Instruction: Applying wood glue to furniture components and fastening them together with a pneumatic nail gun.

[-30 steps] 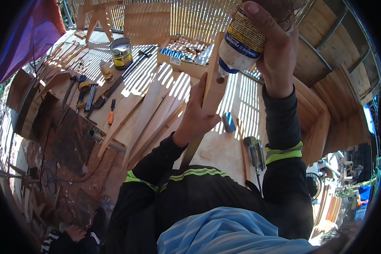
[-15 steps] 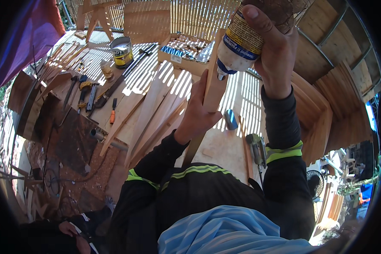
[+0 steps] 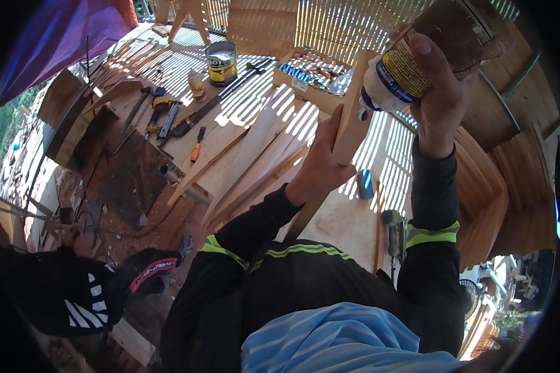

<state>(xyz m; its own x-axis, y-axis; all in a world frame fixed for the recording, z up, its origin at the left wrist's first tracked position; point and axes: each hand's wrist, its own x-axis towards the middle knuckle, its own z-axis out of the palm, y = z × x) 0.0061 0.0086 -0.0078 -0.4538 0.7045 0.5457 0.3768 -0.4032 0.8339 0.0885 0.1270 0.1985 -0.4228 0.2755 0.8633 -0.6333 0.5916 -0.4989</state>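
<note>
My right hand (image 3: 445,99) is wrapped round a large glue bottle (image 3: 404,71) with a yellow and blue label, tipped so that its nozzle points down and left. The nozzle is at a hole or slot in the end of a wooden board (image 3: 353,138); whether it touches cannot be made out. My left hand (image 3: 322,163) grips that board below the hole, thumb across its face and fingers behind it. The board slants down toward my body, and its lower end meets my black jacket.
A cardboard box (image 3: 300,86) of wooden pieces, a can (image 3: 221,64), a bar clamp (image 3: 214,102), an orange-handled chisel (image 3: 198,144), long boards (image 3: 255,149) and a green power tool (image 3: 392,231) lie on the worktable. Stacked panels (image 3: 473,186) stand right. A person (image 3: 68,292) in black is lower left.
The view has swung, so the scene sits further right and slightly lower. The person at lower left has come further into view. Both hands keep hold of the bottle and board.
</note>
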